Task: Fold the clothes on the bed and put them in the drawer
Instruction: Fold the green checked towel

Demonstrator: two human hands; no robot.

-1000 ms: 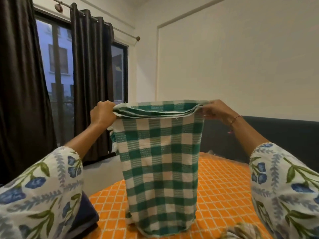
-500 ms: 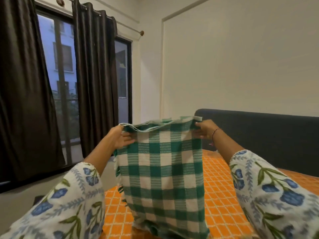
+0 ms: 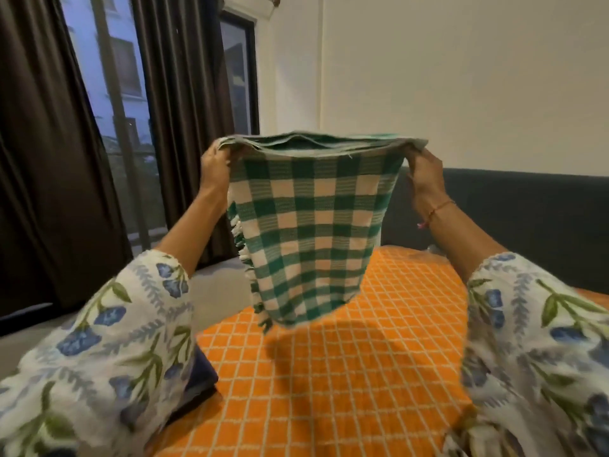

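Above the bed [image 3: 329, 374], left hand [image 3: 214, 169] and right hand [image 3: 425, 179] pinching checked cloth [image 3: 313, 232] corners, fingers curled

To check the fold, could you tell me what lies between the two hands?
Head view: only the green checked cloth, stretched from left hand to right hand.

Folded green-checked cloth [image 3: 313, 232], hanging midair

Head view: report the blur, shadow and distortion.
Head view: both floral sleeves smear with motion blur at the lower corners; the checked cloth stays fairly sharp and casts a dark shadow on the orange bedspread; wide-angle distortion tilts the curtains.
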